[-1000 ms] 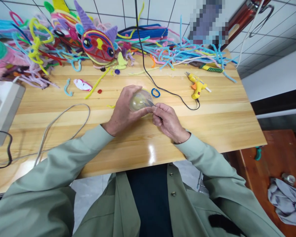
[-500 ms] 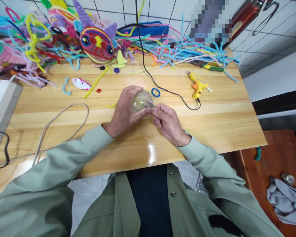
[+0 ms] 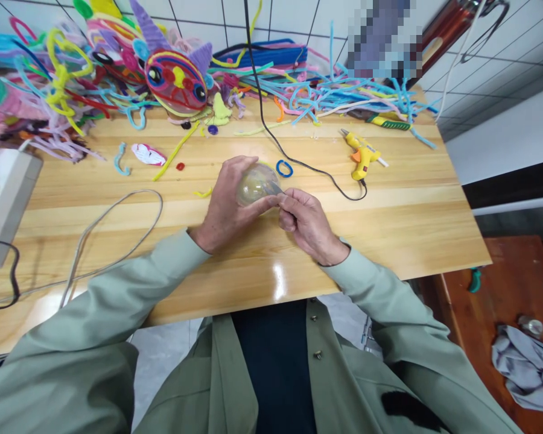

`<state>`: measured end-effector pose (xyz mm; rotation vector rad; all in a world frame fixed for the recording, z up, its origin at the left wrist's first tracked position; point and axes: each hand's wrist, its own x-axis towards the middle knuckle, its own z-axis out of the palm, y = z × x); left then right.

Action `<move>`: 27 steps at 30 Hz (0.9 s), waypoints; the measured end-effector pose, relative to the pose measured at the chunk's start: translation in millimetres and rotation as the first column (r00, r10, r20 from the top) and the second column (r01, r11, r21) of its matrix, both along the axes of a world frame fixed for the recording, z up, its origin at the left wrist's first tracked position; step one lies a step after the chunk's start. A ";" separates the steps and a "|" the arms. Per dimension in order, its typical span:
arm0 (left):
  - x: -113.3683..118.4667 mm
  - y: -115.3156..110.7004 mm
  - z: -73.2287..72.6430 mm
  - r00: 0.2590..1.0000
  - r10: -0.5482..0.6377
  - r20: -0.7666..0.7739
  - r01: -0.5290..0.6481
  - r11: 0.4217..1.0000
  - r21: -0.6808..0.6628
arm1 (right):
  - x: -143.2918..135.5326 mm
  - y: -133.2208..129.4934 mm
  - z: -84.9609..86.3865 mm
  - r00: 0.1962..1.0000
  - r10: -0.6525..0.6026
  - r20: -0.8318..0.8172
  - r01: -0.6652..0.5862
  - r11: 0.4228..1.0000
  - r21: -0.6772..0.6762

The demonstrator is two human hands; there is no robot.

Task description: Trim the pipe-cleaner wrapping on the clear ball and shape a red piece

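Observation:
My left hand is curled around a clear, rounded plastic shell, thumb along its near side. A yellowish tint shows through the shell, with a yellow strip on its far rim. Between thumb and fingers, my right hand pinches a thin grey pointed blade; its handle is hidden in the fist. The blade lies against the shell's right side, and I cannot tell whether it cuts in. Just beyond the shell is a blue pipe-cleaner ring.
A yellow glue gun lies at right, its black cord crossing the table. Pipe cleaners and a colourful animal-face craft line the back. At left are a looped grey cable and a white box.
The blade has turned slightly against the shell and shows more of its flat side. Both hands have stayed almost in place.

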<state>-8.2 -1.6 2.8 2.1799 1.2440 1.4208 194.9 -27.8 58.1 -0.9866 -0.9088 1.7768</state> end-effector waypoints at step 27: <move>8.1 -6.4 -8.6 0.998 0.049 0.041 -0.048 0.999 -0.015 | 37.4 16.9 -2.2 0.937 -0.098 0.335 0.027 0.977 0.212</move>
